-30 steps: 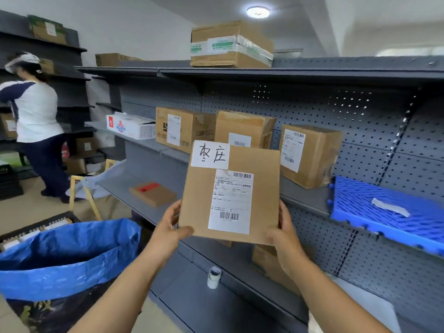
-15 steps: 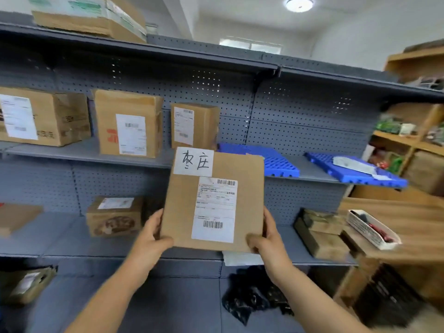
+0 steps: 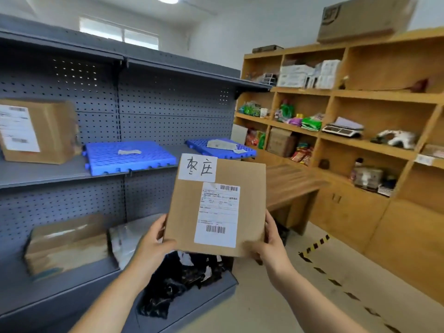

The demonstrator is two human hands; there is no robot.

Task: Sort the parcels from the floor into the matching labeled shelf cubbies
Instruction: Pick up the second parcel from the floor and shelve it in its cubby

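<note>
Both bare forearms enter from the lower edge of the view, the left from about 7 o'clock, the right from about 5 o'clock, converging toward centre. Left hand [image 3: 153,243]: fingers curled, thumb laid across the front of the held parcel [image 3: 216,207] at its 8 o'clock corner. Right hand [image 3: 269,241]: thumb on the front near 5 o'clock, fingers behind the right edge.

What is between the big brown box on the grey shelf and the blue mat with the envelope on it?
Another blue mat with a paper scrap on it, seen in the head view.
</note>
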